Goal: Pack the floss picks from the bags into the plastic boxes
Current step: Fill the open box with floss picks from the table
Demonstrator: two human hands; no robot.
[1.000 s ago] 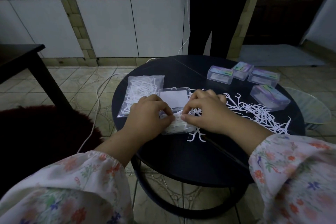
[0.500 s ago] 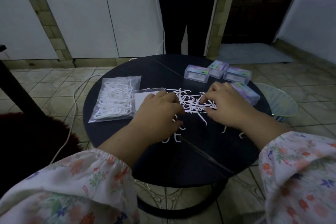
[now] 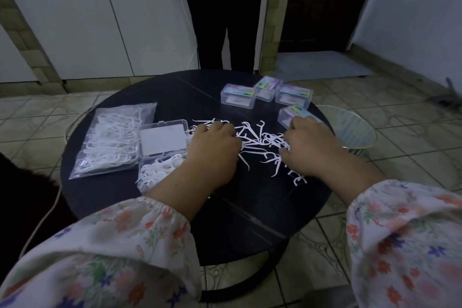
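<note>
At the bottom of the frame two floral, gathered-cuff sleeves (image 3: 140, 245) reach up onto a round, dark, smooth tabletop (image 3: 250, 207). Just above them, at mid-frame, the left hand (image 3: 212, 147) and right hand (image 3: 312, 147) lie knuckles-up on either side of a scatter of loose floss picks (image 3: 260, 140). Both hands have their fingers curled down into the pile as if raking it together. Whether either actually pinches a pick I cannot tell, since the fingertips are hidden under the hands.

The picks are thin white plastic, each a slim pointed stem ending in a small forked bow. They look very light, stiff yet springy, and apt to tangle by their hooks. I judge they are best gathered as an aligned bunch held by the stems, since single ones will slide on the glossy top.

Left of the left hand lies an open clear plastic box (image 3: 162, 142), hard-walled, its lid carrying a white label and its near half heaped with picks. Further left is a soft, crinkled transparent bag (image 3: 112, 140), still full.

Toward the upper right of the tabletop stand four closed boxes (image 3: 238, 95) with iridescent labels. Off the right edge sits a translucent bowl (image 3: 350, 130) on the tiled floor. Beyond the tabletop stand dark-trousered legs (image 3: 220, 20).
</note>
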